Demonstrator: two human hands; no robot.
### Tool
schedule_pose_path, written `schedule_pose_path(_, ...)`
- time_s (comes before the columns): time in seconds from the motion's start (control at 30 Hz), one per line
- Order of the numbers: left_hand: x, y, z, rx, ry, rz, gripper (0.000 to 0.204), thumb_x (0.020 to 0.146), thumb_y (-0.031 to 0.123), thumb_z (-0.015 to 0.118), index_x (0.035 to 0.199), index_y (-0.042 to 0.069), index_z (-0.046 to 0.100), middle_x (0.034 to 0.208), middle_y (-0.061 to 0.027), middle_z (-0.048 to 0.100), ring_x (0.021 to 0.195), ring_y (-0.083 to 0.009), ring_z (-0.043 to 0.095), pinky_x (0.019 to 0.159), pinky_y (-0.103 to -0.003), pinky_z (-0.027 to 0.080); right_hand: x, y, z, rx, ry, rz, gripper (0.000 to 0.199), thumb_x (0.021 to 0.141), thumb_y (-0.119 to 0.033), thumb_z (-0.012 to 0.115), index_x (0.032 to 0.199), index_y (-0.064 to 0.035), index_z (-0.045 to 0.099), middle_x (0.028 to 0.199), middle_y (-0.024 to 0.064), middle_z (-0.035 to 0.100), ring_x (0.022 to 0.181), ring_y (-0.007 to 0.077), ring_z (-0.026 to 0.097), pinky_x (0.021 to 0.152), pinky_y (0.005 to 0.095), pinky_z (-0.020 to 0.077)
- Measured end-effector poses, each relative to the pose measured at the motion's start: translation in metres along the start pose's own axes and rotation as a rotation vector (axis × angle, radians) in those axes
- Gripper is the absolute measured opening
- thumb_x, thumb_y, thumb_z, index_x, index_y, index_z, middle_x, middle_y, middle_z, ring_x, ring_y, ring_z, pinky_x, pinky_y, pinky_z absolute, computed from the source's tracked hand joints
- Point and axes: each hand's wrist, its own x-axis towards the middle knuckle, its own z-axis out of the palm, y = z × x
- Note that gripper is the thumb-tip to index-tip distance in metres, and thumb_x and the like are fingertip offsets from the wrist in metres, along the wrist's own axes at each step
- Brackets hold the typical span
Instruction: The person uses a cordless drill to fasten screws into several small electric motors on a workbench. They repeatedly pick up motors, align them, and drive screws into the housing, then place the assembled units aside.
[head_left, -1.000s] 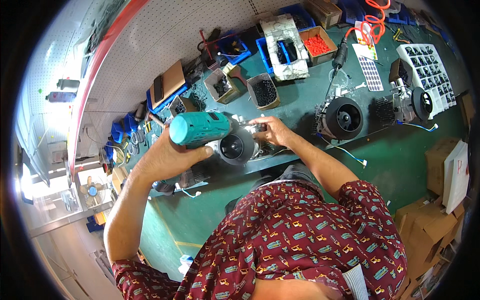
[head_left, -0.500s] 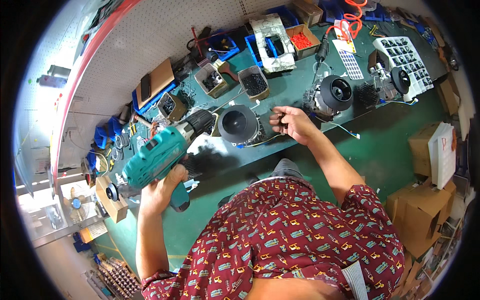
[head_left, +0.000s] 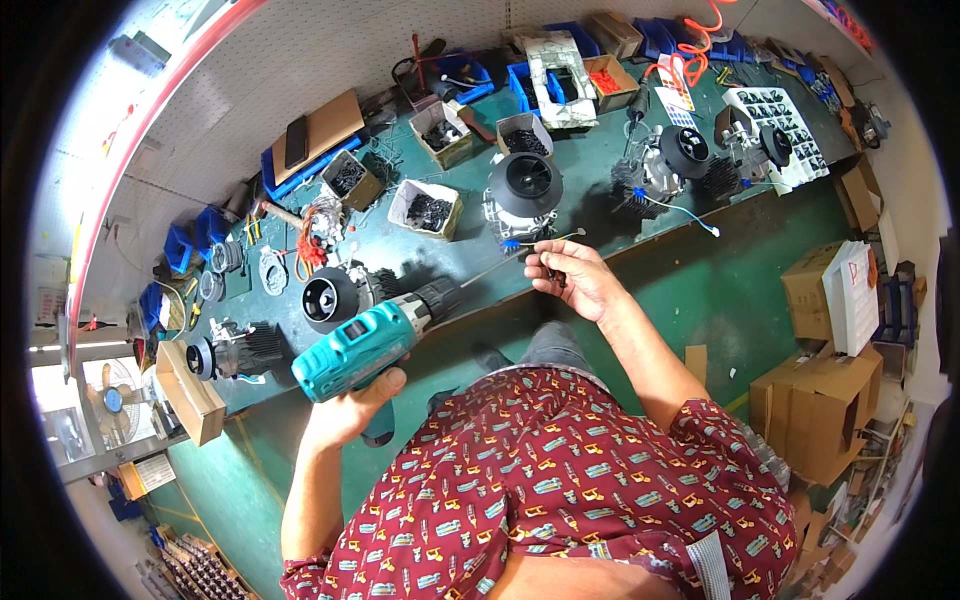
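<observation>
My left hand [head_left: 350,408] is wrapped round the grip of a teal cordless drill [head_left: 358,345]. Its long thin bit [head_left: 490,270] reaches right, with the tip close to the fingers of my right hand [head_left: 582,282]. Those fingers are curled and pinched around small dark screws [head_left: 556,277], held just off the bench's front edge. Right behind that hand stands a motor unit with a black round fan housing [head_left: 524,188] and a short wire with a blue connector. Another such motor unit [head_left: 332,298] sits behind the drill, partly covered by it.
More motor units [head_left: 672,160] stand along the green bench [head_left: 590,170] at right, and one [head_left: 225,352] at left. Boxes of black screws [head_left: 428,210] line the middle. A white tray of parts [head_left: 785,130] lies far right; cardboard boxes [head_left: 820,400] stand on the floor.
The drill's bit has swung down from over the screw boxes to beside my right hand. The right hand stays pinched on the screws. My view has shifted, bringing more of the bench's left into sight.
</observation>
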Motion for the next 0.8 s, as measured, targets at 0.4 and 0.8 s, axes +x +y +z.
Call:
schedule_pose_path(0.4,-0.013,-0.029,-0.02,-0.061,0.032,-0.07,0.036,0.089,0.02,0.082,0.118,0.004,0.068,0.101,-0.0041,0.07,0.08,-0.0142,0.064,0.073,-0.032,0.055,0.014,0.044,0.026,0.2,-0.1,0.043,0.015,0.097,-0.009,0.068,0.111,-0.0037,0.068,0.092,0.0027,0.066,0.074,0.0088,0.061,0.059,0.0203,0.049)
schedule_pose_path(0.8,0.005,-0.022,-0.026,0.036,0.006,-0.095,0.029,0.09,0.013,0.078,0.116,0.003,0.068,0.096,-0.0038,0.068,0.08,-0.0155,0.063,0.075,-0.032,0.053,0.033,0.051,0.021,0.355,-0.149,0.227,0.021,0.098,-0.023,0.072,0.105,-0.0032,0.066,0.083,0.0,0.062,0.066,0.0055,0.054,0.05,0.0171,0.041)
